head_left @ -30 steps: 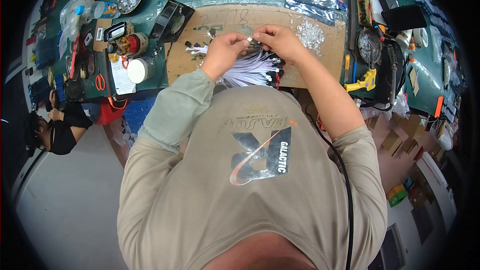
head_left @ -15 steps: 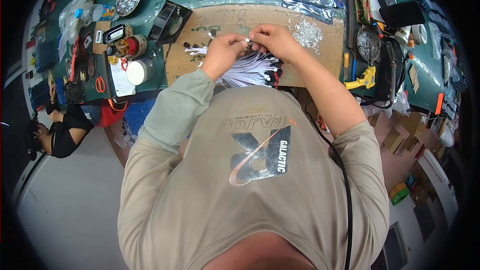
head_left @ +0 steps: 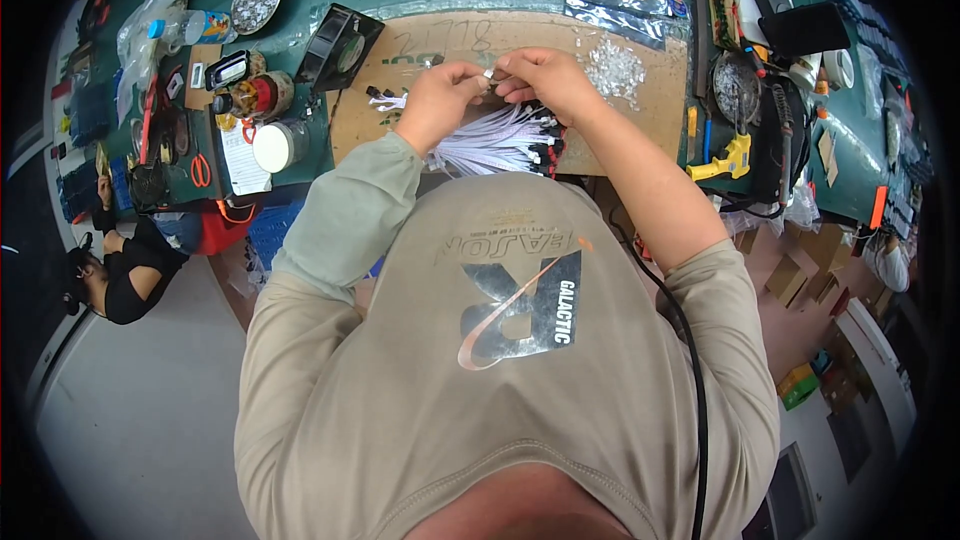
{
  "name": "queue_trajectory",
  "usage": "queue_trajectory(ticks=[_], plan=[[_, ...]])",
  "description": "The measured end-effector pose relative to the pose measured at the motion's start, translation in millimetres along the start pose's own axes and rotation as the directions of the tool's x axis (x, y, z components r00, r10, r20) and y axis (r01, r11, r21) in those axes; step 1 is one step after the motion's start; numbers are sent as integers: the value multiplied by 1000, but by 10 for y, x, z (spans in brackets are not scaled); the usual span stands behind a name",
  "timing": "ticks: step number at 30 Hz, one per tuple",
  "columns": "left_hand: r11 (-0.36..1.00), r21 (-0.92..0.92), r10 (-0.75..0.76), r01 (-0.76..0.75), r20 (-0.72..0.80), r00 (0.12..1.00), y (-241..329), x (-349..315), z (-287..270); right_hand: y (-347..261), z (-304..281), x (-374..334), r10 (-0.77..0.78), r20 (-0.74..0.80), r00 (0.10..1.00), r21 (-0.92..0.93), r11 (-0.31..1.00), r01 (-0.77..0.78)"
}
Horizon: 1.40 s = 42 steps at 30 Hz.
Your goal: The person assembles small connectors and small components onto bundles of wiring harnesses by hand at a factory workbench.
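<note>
Over the cardboard sheet [head_left: 540, 32], my left hand [head_left: 440, 103] and my right hand [head_left: 545, 80] meet with their fingertips pinched. A small white connector-like piece [head_left: 489, 74] shows between them; its exact kind is too small to make out. Both hands appear to grip it, my right fingers partly covering it. Just below, a bundle of white cables [head_left: 490, 145] with black and red ends fans out against my shirt. Left of my left hand lie a few more white cables with dark connectors [head_left: 385, 98]. A pile of small translucent plastic pieces [head_left: 615, 70] is spread right of my right hand.
A black fan [head_left: 342, 47], jars [head_left: 280, 143] and orange scissors [head_left: 201, 171] stand or lie at the left. To the right are a yellow glue gun [head_left: 727, 158] and a soldering iron [head_left: 783, 110]. Another person [head_left: 135, 265] is at far left.
My left hand and sleeve have shifted slightly left and down. The white piece between my fingertips has moved a little left. The person at far left has leaned slightly.
</note>
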<state>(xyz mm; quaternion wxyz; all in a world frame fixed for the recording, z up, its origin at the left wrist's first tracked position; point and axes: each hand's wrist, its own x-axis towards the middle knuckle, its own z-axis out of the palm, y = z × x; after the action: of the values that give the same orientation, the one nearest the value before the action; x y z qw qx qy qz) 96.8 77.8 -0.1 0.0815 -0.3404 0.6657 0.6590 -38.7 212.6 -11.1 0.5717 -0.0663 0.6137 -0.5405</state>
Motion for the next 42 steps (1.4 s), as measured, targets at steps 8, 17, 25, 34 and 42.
queue_trajectory(ticks=[8, 17, 25, 34, 42], plan=[[992, 34, 127, -124, -119, 985, -216, 153, -104, 150, -442, 119, -361, -248, 899, -624, 769, 136], [184, 860, 745, -476, 194, 638, -102, 35, 68, 190, -625, 80, -505, -240, 829, -954, 281, -105], [635, 708, 192, -308, 242, 951, -180, 32, 324, 178, -659, 134, -445, -267, 855, -949, 278, -152], [614, 700, 246, -365, 270, 931, -267, 106, 281, 244, -656, 84, -532, -241, 812, -953, 287, -95], [759, 644, -8, -97, 158, 987, -24, 53, 204, 282, -533, -10, -454, -136, 881, -972, 235, -29]])
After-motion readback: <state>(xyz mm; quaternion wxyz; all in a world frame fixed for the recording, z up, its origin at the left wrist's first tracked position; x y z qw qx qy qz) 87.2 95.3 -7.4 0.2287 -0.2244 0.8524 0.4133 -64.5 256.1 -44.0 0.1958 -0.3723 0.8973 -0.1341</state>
